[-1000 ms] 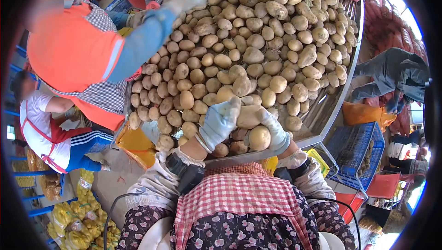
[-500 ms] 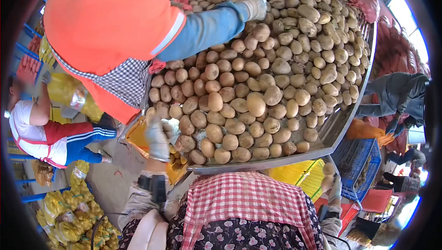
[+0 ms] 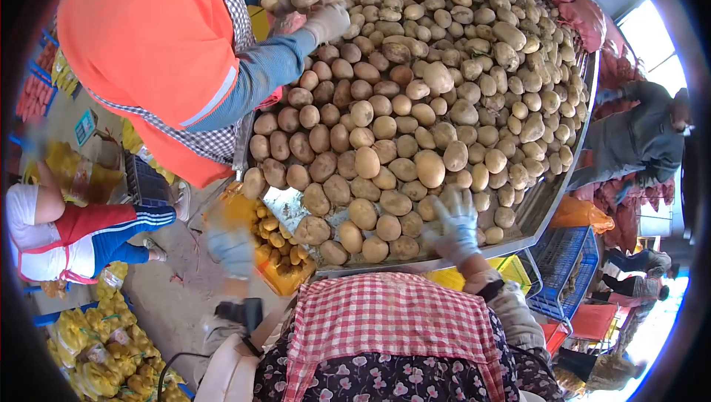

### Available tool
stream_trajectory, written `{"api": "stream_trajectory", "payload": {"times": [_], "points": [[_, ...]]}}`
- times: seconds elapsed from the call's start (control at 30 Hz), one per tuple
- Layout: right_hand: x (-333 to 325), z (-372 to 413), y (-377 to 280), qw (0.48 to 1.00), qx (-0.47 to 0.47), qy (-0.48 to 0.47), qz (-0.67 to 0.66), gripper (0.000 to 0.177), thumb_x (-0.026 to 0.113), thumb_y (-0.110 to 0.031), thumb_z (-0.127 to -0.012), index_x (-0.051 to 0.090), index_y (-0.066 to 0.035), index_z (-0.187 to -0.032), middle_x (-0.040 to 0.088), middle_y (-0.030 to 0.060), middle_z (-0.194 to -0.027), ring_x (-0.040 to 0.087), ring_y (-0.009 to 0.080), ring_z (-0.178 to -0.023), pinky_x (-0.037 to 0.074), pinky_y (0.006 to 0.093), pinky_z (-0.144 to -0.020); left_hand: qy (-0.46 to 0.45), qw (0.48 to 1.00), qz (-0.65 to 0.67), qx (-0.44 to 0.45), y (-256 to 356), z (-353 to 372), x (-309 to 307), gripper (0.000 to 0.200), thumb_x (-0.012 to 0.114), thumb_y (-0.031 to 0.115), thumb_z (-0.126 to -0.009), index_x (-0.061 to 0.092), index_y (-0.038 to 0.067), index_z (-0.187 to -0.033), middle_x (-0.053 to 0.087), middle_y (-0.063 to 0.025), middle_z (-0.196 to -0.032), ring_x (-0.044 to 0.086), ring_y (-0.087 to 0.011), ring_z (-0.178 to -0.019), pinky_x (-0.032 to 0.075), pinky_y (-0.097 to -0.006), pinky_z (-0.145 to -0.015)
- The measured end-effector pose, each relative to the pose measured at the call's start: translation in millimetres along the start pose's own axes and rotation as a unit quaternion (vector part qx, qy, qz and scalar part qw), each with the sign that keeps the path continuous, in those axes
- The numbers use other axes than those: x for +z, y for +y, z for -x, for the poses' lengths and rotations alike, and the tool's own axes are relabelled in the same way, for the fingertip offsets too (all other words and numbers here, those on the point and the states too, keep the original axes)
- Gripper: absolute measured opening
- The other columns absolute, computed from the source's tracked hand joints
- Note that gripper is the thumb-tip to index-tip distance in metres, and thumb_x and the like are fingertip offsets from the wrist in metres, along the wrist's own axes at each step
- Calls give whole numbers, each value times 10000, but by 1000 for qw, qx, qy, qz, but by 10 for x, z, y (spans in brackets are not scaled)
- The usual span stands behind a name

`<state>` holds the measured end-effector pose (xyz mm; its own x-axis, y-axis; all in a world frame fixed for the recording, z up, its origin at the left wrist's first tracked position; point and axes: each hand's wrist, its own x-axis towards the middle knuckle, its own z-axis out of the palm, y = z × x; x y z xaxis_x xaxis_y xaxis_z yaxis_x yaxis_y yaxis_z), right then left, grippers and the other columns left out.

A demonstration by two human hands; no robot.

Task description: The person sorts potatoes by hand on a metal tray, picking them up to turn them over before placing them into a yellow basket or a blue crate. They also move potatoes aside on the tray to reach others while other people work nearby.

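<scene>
Many potatoes (image 3: 404, 168) lie spread over a metal sorting table (image 3: 544, 233) in front of me. My right hand (image 3: 453, 228), in a pale glove, rests at the near edge among them with its fingers spread. My left hand (image 3: 231, 248), gloved too, is smeared by motion left of the table. Beside it is an orange-yellow bag (image 3: 285, 277) holding potatoes. Whether the left hand holds anything cannot be made out.
A co-worker in an orange headscarf (image 3: 137, 39) holds potatoes at the far left of the table. At the right stands a blue crate (image 3: 557, 272), near a yellow crate (image 3: 511, 272). Filled yellow net bags (image 3: 111, 350) and red sacks (image 3: 589, 20) surround the area. Other people work at both sides.
My right hand has come from above the crates at the right, where it held potatoes, onto the table. My left hand has moved left and down, off the table's corner. The co-worker's hand has drawn back.
</scene>
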<state>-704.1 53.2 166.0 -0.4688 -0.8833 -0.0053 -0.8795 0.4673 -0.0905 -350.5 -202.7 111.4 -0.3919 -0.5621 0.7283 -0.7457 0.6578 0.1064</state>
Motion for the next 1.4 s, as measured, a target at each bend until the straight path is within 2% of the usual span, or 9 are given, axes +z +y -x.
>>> {"api": "stream_trajectory", "payload": {"times": [0.03,0.07,0.2,0.53,0.6,0.73,0.93,1.27,1.4], "points": [[-17,-25,-92,1000,1,1,3,552,706,-271,-754,560,-161,-1275,420,180,-1405,373,420,-1304,300,511,-1081,-121,884,329,-309,436,-27,262,278,584,142,-820,588,46,-1081,612,-130,-999,606,-303,-914,489,-436,-820],[-58,-50,-157,1000,-5,-16,3,558,706,-278,-752,558,-167,-1279,413,184,-1411,368,434,-1303,300,521,-1077,-123,976,179,-8,771,-440,165,325,566,137,-818,569,34,-1126,598,-169,-1078,578,-364,-1028,473,-472,-864],[139,59,193,989,-44,66,-123,564,689,-283,-765,543,-160,-1296,396,200,-1420,364,439,-1304,306,524,-1073,-149,922,326,149,1598,-1163,775,419,612,231,-815,589,36,-1185,561,-166,-1215,491,-366,-1169,399,-478,-978],[135,26,531,931,104,117,-330,400,633,-126,-862,570,-18,-1242,635,172,-1153,604,302,-1086,464,377,-955,-325,930,113,132,2562,-1780,1998,618,534,396,-875,414,90,-1399,412,-126,-1437,368,-338,-1323,299,-525,-1048],[216,-32,622,809,220,102,-535,321,600,-118,-904,602,-18,-1209,668,143,-1103,635,208,-1032,483,312,-914,-323,933,82,131,2647,-1845,2088,618,524,395,-882,403,97,-1409,399,-147,-1444,357,-347,-1332,292,-537,-1049],[148,-112,614,847,207,124,-475,245,589,-112,-914,650,-25,-1135,710,104,-981,675,159,-907,520,284,-818,-179,973,95,107,2817,-2001,2254,597,525,400,-889,417,105,-1396,419,-175,-1418,393,-362,-1298,300,-534,-1047],[141,-103,696,870,171,139,-441,212,600,-122,-885,666,-61,-1077,709,113,-930,691,211,-859,531,308,-772,-448,856,43,253,3333,-2322,2041,412,607,462,-837,659,120,-1060,597,-120,-1135,527,-289,-1121,398,-464,-950],[67,-105,797,907,129,97,-388,173,544,-97,-911,661,-15,-1007,677,157,-902,663,288,-831,512,361,-734,-327,912,102,226,3372,-2096,2305,485,489,506,-815,713,76,-795,666,-130,-853,598,-314,-877,471,-457,-742],[-75,-160,752,845,194,83,-491,195,569,-117,-913,665,19,-1015,686,116,-934,653,201,-871,514,322,-776,-414,853,133,289,3188,-2231,2202,448,565,497,-786,703,106,-957,631,-103,-1079,558,-301,-1028,460,-434,-846]]}}
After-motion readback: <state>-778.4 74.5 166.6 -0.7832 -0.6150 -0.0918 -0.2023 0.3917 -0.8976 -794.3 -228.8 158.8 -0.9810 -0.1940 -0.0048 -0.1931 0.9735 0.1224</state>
